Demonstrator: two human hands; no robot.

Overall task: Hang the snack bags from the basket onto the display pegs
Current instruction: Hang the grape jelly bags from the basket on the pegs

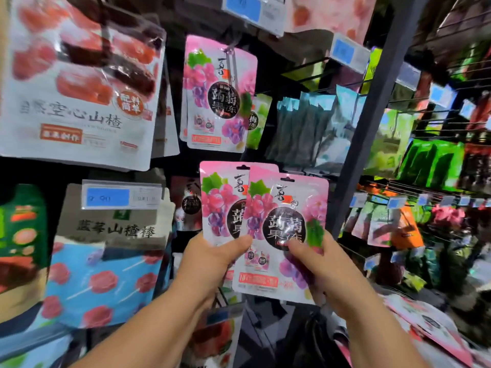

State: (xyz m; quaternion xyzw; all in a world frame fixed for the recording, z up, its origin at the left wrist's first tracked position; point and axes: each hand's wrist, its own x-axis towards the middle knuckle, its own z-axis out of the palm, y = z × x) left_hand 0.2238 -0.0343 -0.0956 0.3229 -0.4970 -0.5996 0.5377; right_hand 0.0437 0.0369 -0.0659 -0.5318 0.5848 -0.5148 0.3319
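Note:
I hold two pink grape-jelly snack bags in front of the display. My left hand [210,258] grips the rear bag [220,203] by its lower part, thumb across the front. My right hand [318,264] pinches the front bag [287,227], which overlaps the other one on the right. Both bags stand upright, hang holes at the top. Higher up, matching pink grape bags [220,94] hang on a peg [230,50]. The basket is not clearly visible; more pink bags [425,325] lie at the lower right.
Large white hawthorn bags [77,83] hang at the upper left, a blue lollipop-print bag [101,282] below them. A price tag [121,195] juts out at the left. A dark upright post [372,115] divides this rack from green and teal bags [430,160] on wire pegs.

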